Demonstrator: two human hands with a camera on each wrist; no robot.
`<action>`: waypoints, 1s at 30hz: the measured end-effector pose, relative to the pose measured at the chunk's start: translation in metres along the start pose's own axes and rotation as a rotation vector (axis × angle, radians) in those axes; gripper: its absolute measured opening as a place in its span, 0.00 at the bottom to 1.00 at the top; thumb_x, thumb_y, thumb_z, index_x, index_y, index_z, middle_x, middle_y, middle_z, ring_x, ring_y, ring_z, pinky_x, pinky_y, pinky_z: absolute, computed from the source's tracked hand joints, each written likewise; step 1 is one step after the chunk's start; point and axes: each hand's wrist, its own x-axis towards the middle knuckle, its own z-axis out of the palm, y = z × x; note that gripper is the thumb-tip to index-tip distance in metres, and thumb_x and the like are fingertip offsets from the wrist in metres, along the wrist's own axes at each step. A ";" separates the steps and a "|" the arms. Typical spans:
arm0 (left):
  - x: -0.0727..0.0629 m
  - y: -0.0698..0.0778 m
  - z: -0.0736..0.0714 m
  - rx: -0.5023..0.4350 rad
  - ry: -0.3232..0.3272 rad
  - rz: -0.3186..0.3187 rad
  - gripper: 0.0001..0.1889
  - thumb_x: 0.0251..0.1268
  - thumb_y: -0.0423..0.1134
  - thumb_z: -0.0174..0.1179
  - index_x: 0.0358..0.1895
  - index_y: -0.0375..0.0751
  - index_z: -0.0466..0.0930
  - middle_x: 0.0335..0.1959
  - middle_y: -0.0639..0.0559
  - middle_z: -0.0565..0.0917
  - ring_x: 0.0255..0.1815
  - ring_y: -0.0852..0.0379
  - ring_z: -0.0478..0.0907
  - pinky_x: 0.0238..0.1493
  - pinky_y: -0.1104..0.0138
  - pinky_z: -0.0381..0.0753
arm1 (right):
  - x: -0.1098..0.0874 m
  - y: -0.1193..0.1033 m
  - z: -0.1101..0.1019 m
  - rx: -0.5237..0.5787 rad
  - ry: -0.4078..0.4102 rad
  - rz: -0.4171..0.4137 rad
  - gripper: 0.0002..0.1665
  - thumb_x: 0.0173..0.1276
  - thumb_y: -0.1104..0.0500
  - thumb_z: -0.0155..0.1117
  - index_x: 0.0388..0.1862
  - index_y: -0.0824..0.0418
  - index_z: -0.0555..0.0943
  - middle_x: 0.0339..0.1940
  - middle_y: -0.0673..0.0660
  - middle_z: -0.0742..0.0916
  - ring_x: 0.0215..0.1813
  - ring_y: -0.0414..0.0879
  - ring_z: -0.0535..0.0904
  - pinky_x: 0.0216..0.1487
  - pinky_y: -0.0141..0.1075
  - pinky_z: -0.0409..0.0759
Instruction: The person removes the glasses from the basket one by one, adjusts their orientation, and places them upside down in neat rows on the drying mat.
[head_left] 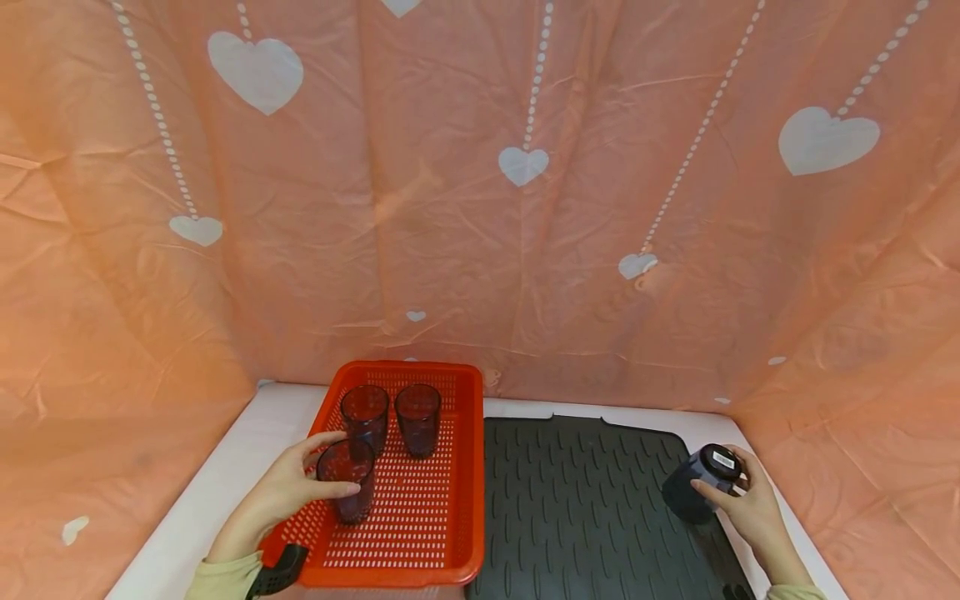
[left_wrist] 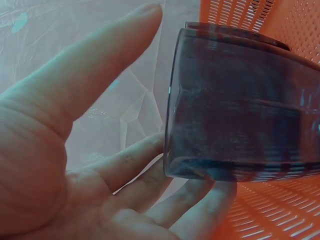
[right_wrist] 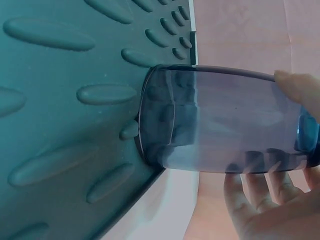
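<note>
Holds at four o'clock in the head view, in the right grip (head_left: 750,504), an upturned glass (head_left: 682,492) of dark tint, closed about its base end, with the thumb along one side and curled fingers along the other, no farther apart than the glass is wide. Tilts that glass base toward two o'clock and mouth toward eight, at the three-o'clock edge of a dark, ridged mat (head_left: 577,500) at five o'clock. Sets the rim either against the mat or just above it in the right wrist view; cannot tell which. Spreads the left grip (head_left: 292,479) wide, between seven and eight o'clock, about the mouth of an upright glass (head_left: 348,462) in an orange basket (head_left: 474,483) at seven o'clock. Extends fingers toward that glass's eleven o'clock and thumb across its six o'clock in the head view. Leaves the thumb clear of the wall in the left wrist view, with nearly straight fingers passing behind it; cannot tell whether fingertips touch. Has in the same basket a second glass (head_left: 365,412), near and toward twelve o'clock from the first, and a third glass (head_left: 418,421), toward two, both upright. Rests basket and mat on a white surface (head_left: 240,446), beneath peach-coloured cloth (head_left: 465,250) with pale hearts at twelve o'clock.
</note>
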 end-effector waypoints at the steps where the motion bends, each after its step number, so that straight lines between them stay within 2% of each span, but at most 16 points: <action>1: 0.000 0.000 0.000 -0.001 0.003 0.002 0.43 0.48 0.38 0.75 0.68 0.31 0.62 0.68 0.29 0.60 0.67 0.29 0.58 0.56 0.44 0.70 | 0.000 0.000 0.000 0.000 -0.001 -0.001 0.46 0.56 0.64 0.74 0.68 0.67 0.57 0.55 0.62 0.69 0.40 0.27 0.69 0.32 0.27 0.77; 12: 0.003 -0.002 0.001 -0.034 -0.003 0.026 0.43 0.45 0.33 0.75 0.67 0.29 0.63 0.67 0.27 0.61 0.66 0.28 0.59 0.50 0.54 0.77 | -0.001 0.000 -0.001 0.008 -0.016 0.021 0.47 0.57 0.60 0.74 0.68 0.66 0.57 0.57 0.61 0.69 0.41 0.30 0.69 0.33 0.30 0.78; 24: 0.008 -0.007 0.002 -0.134 -0.040 0.083 0.45 0.42 0.29 0.76 0.67 0.27 0.61 0.65 0.26 0.63 0.60 0.32 0.68 0.44 0.62 0.80 | -0.002 -0.002 -0.001 0.026 -0.030 0.049 0.49 0.59 0.59 0.73 0.71 0.67 0.54 0.61 0.63 0.68 0.43 0.28 0.67 0.36 0.26 0.76; 30: 0.009 -0.006 0.003 -0.166 -0.051 0.086 0.45 0.41 0.27 0.76 0.66 0.26 0.60 0.64 0.26 0.63 0.61 0.31 0.66 0.45 0.60 0.80 | -0.004 -0.005 0.000 0.032 -0.021 0.062 0.50 0.59 0.59 0.73 0.71 0.68 0.53 0.60 0.64 0.68 0.43 0.27 0.66 0.36 0.24 0.75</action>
